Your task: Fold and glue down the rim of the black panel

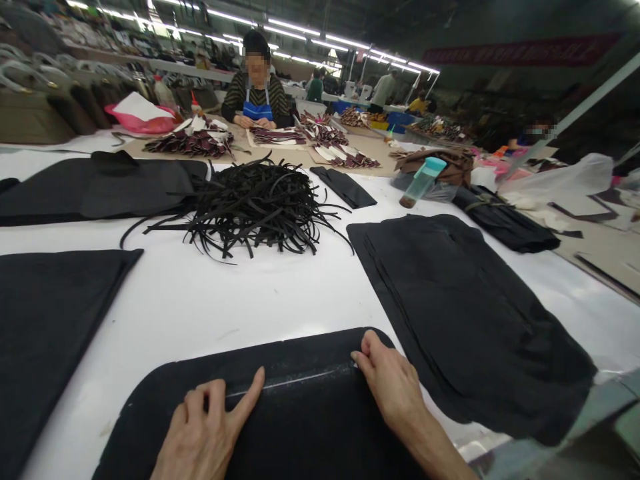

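Note:
A black fabric panel [310,427] with rounded corners lies in front of me on the white table. A thin whitish line [300,380] runs across it near its far edge. My left hand [205,420] rests on the panel at the line's left end, thumb stretched along it and fingers apart, somewhat bent. At the line's right end my right hand [390,380] is closed, thumb and fingertips together by the panel's far right corner. Whatever is between those fingertips is too small to make out.
Stacked black panels [465,300] lie right, more black pieces [50,320] left. Ahead is a heap of black strips [260,207]. A bottle with a turquoise lid [423,183] lies tilted behind. A co-worker in a blue apron [257,107] sits across, near piles of maroon strips [193,140].

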Demonstrator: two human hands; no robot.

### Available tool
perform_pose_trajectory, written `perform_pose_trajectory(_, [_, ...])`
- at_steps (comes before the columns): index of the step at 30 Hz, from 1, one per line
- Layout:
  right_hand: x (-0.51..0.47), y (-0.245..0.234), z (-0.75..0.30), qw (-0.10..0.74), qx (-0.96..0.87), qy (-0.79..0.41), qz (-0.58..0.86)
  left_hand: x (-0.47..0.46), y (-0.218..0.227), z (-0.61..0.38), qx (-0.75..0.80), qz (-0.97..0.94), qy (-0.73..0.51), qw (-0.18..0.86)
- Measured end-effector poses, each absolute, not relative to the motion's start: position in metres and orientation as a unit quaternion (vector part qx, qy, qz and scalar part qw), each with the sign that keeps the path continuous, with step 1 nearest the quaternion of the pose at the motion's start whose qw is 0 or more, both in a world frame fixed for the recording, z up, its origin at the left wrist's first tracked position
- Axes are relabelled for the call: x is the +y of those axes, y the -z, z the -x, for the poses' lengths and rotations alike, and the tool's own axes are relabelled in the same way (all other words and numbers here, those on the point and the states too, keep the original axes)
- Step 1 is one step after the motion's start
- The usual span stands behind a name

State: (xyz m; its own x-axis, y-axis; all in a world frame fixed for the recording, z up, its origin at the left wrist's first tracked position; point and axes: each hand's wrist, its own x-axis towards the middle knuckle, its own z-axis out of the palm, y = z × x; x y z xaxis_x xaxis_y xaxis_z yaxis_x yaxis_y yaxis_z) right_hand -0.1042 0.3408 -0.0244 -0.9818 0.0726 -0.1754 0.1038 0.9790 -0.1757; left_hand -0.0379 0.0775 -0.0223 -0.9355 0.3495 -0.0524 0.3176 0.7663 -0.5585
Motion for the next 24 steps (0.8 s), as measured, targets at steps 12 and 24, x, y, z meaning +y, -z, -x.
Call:
perform_pose_trajectory(12, [0.269,0.040,0.076,-0.173,0.927,0.104,0.315,0.083,0.023,0.036,-0.947,0.143,-0.288,0.007])
perform_pose_trajectory(24, [0.274,0.050,0.071,-0.191,0.927,0.059,0.316,0.061,0.035,0.029,-0.982,0.114,-0.142,0.043])
